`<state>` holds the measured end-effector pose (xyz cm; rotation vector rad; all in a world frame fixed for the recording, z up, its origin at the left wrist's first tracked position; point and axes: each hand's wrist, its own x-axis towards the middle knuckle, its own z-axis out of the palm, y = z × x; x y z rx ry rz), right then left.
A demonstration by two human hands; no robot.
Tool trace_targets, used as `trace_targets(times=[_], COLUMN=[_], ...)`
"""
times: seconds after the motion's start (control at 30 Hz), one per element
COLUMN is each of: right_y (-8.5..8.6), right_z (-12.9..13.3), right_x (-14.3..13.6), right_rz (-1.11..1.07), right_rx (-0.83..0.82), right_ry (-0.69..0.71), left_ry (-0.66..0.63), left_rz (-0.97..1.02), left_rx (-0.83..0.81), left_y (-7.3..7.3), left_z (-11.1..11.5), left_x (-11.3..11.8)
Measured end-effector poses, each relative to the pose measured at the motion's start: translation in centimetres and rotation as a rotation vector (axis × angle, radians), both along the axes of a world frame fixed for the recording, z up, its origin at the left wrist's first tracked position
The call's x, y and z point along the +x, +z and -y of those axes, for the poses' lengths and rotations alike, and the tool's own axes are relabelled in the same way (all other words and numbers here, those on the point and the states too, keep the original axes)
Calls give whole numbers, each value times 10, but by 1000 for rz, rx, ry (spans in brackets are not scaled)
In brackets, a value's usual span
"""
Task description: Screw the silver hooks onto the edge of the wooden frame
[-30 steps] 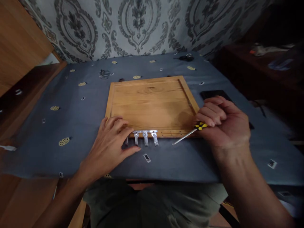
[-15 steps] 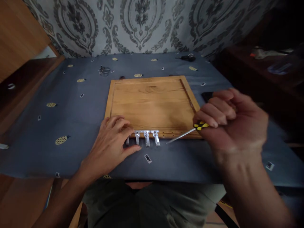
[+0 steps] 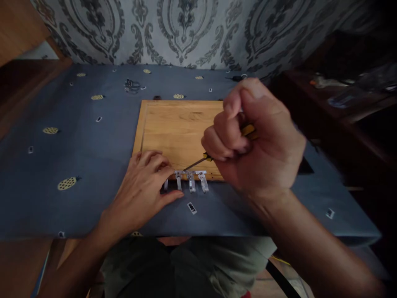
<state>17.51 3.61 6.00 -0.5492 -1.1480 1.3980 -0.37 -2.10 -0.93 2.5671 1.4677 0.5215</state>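
A wooden panel with a raised frame (image 3: 173, 132) lies on the blue patterned tablecloth. Along its near edge sits a row of silver metal hooks (image 3: 191, 182). My left hand (image 3: 145, 186) rests at the left end of this row, its thumb and fingers apart around the leftmost hook, partly covering it. In my right hand (image 3: 257, 140), fingers wrapped round, is a yellow and black screwdriver (image 3: 207, 157). Its thin shaft points down and left, the tip at the top of the hooks' metal strip.
Small dark metal pieces (image 3: 132, 85) lie at the back left of the tablecloth (image 3: 102, 165). A dark object with a ring (image 3: 237, 78) is at the back. To the right, a dark flat object (image 3: 306, 166) shows beside my right wrist.
My right hand has moved left with the screwdriver, bringing the tip from beyond the right end of the hooks onto their strip. My left hand has hardly moved. The view has shifted slightly.
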Motion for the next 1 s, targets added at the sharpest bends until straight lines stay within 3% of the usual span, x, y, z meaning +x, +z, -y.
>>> trace_targets(times=[0.5, 0.83, 1.0], right_y=[-18, -17, -14], right_z=[-5, -4, 1], right_x=[-7, -12, -20], right_rz=[16, 73, 52], right_rx=[29, -13, 14], right_ry=[97, 67, 116], left_ry=[13, 9, 28], left_rz=[26, 19, 2], left_rx=[-1, 5, -17], left_y=[-1, -1, -2], left_z=[0, 0, 0], left_x=[1, 1, 1])
